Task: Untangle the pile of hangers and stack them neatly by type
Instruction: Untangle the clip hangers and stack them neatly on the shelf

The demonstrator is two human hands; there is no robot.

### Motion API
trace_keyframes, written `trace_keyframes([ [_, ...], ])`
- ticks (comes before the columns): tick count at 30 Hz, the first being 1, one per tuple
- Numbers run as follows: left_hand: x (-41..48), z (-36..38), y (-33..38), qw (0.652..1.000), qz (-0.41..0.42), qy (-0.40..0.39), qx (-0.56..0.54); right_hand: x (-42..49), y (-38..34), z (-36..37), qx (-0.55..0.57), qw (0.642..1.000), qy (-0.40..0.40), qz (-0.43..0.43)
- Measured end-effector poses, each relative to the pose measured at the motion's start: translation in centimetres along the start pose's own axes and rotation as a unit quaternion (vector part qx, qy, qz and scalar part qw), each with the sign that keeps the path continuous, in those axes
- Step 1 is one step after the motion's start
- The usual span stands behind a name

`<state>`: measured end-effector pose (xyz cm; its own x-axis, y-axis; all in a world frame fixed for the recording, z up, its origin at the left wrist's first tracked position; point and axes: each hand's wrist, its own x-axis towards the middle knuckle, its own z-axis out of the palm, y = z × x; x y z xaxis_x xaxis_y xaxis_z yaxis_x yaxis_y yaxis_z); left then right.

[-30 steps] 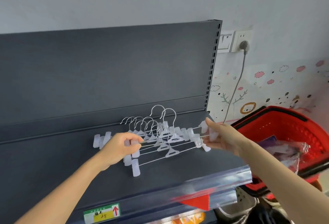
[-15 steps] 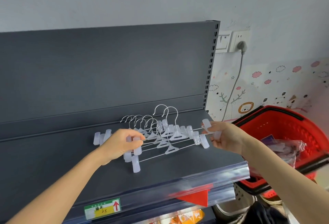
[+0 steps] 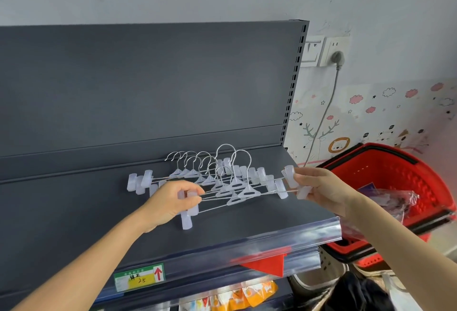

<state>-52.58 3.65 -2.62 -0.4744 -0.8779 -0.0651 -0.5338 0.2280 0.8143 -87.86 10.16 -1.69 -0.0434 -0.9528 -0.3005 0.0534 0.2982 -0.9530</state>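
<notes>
Several clear-plastic clip hangers [image 3: 222,182] with metal hooks and thin wire bars lie overlapped on a dark grey shelf [image 3: 74,212]. Their hooks point toward the shelf's back panel. My left hand [image 3: 170,199] grips the clips at the left ends of the front hangers. At the right ends, my right hand [image 3: 319,187] pinches a clip between thumb and fingers. More clips of the rear hangers stick out to the left of my left hand.
A red shopping basket [image 3: 400,174] with a plastic bag inside stands right of the shelf. A clear price strip [image 3: 247,254] with a green-yellow label [image 3: 139,277] runs along the shelf's front edge. A wall socket [image 3: 333,50] with a plugged cable hangs behind.
Both hands stay on the hanger ends. The front hangers have slid slightly back toward the rest, bunching the group closer together.
</notes>
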Motion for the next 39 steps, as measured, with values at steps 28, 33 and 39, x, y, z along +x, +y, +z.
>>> trace_keyframes([
  [28,-0.9,5.8,-1.8,0.976,0.051,0.043,0.207,4.2,4.1,0.8,-0.340,0.920,0.192,-0.011],
  [33,-1.2,5.9,-1.8,0.962,0.082,0.082,0.248,3.0,3.5,-0.1,-0.291,0.946,0.139,-0.032],
  [39,-1.3,6.0,-1.8,0.956,0.089,0.095,0.263,1.7,3.9,-2.4,-0.288,0.954,0.083,-0.021],
])
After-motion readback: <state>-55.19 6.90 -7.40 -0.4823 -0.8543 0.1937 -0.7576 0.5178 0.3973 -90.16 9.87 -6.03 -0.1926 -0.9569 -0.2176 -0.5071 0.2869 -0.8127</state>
